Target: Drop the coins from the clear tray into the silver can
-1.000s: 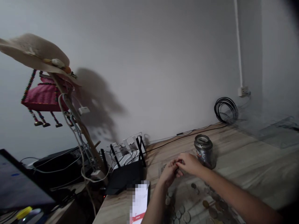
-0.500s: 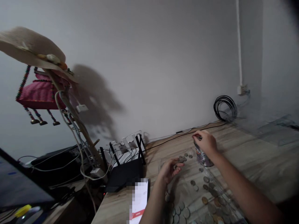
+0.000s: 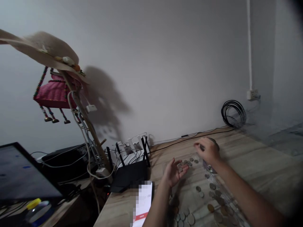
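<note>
Along a wood-grain desk [image 3: 248, 160], loose coins [image 3: 191, 218] spread before me. Leftmost, a phone [image 3: 144, 201] lies between seven and eight o'clock of my left hand [image 3: 175, 174], which is palm up, fingers apart, bearing at least one coin [image 3: 180, 169]. A small cluster [image 3: 190, 164] sits just past its fingertips, between one and two o'clock; more coins lie from four o'clock round to six. Farther right, my right hand [image 3: 205, 150] is narrow, fingers bent together; whether they pinch a coin I cannot tell. The can [image 3: 209, 169] stands upright behind it, mostly hidden, its base showing near six o'clock. By my reading, the step in hand is working coins singly between palm and can; the next move calls for a fine pinch and a steady palm at the right hand's eight o'clock.
</note>
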`<state>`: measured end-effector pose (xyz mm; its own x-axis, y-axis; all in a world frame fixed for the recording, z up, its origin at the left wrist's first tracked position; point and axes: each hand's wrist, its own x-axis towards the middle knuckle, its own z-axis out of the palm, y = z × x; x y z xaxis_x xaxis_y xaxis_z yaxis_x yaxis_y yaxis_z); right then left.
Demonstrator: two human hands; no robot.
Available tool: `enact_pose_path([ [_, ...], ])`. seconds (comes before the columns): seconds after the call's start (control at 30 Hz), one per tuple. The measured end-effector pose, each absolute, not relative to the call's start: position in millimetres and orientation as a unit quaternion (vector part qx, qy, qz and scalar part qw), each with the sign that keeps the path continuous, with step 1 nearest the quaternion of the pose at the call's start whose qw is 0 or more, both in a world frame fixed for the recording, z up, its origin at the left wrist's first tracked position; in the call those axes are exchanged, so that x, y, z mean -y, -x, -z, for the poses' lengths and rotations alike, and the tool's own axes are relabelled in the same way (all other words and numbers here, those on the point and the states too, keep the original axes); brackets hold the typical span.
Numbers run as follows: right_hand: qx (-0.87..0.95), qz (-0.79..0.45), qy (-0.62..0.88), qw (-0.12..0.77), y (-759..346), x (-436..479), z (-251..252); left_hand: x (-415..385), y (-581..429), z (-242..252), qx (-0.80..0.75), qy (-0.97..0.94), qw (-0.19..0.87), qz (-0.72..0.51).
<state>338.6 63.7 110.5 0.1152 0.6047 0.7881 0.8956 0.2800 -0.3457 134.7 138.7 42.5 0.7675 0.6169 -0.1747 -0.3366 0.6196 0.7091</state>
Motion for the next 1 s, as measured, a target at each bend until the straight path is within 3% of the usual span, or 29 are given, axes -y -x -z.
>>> enact_pose_path([
  [0.13, 0.807, 0.016, 0.507, 0.302, -290.8, -69.1, -85.3, -133.0, -136.4, -48.3, -0.173, -0.350, 0.878, -0.276],
  [0.23, 0.829, -0.007, 0.496, 0.258, -280.8, -74.4, -72.2, -131.0, -137.8, -49.2, -0.177, -0.358, 0.878, -0.262],
  [0.33, 0.805, 0.035, 0.530, 0.262, -290.6, -75.4, -77.2, -130.0, -139.4, -49.2, -0.182, -0.363, 0.878, -0.252],
  [0.53, 0.598, 0.186, 0.677, 0.386, -358.7, -69.5, -112.3, -130.2, -141.8, -46.1, -0.282, -0.474, 0.790, -0.268],
  [0.6, 0.537, 0.165, 0.742, 0.366, -381.1, -69.7, -117.9, -131.5, -140.4, -46.7, -0.377, -0.568, 0.673, -0.288],
  [0.73, 0.505, 0.089, 0.790, 0.336, -400.9, -74.7, -117.0, -137.7, -132.1, -51.3, -0.526, -0.733, 0.306, -0.303],
  [0.8, 0.497, 0.099, 0.795, 0.334, -402.8, -76.8, -114.8, -142.7, -127.8, -50.8, -0.542, -0.749, 0.231, -0.302],
  [1.0, 0.533, 0.146, 0.753, 0.358, -401.8, -70.3, -117.0, -153.0, -125.0, -25.4, -0.490, -0.751, 0.342, -0.282],
])
